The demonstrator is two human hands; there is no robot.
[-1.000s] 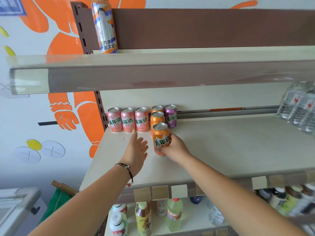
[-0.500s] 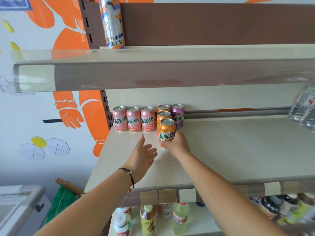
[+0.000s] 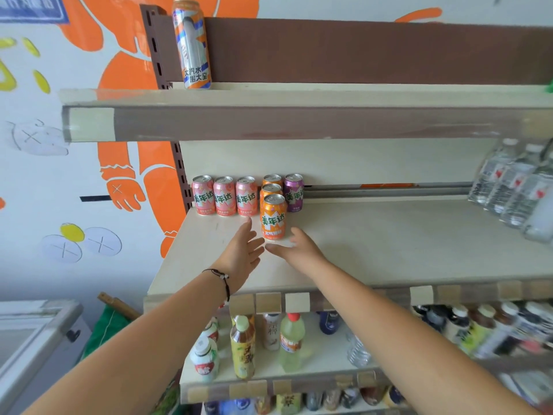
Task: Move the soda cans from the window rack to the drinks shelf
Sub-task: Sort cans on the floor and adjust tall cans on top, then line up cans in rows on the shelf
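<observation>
Shelving unit: I am facing a cream metal drinks shelf [image 3: 374, 250] with a brown backboard, its flat board running under both my hands and off to the right of them.
Upper shelf: above my hands sits a second cream board [image 3: 299, 97]; a tall orange, white and blue can [image 3: 192, 44] stands upright on its left end.
Water bottles: a cluster of clear plastic water bottles [image 3: 514, 187] leans at the far right, well apart from my hands.
Lower shelves: below my forearms I see rows of tea and juice bottles [image 3: 243, 345], some blurred.
Back row: three pink soda cans [image 3: 224, 196] stand side by side beyond my left hand, against the rear; a purple soda can [image 3: 294, 193] stands beyond my right hand.
Orange column: two orange soda cans [image 3: 271, 187] stand one behind the other, mostly hidden by the front can.
Front can: the orange soda can with green lettering [image 3: 273, 217] stands upright on the board, just beyond and between my two hands, touching neither as far as I can tell.
Left hand [image 3: 244, 253]: fingers straight and spread, holding nothing, tips pointing toward the pink cans; a dark cord bracelet [image 3: 223, 280] circles the wrist.
Right hand [image 3: 296, 248]: fingers loosely extended and somewhat blurred, holding nothing, just below and right of the front can.
</observation>
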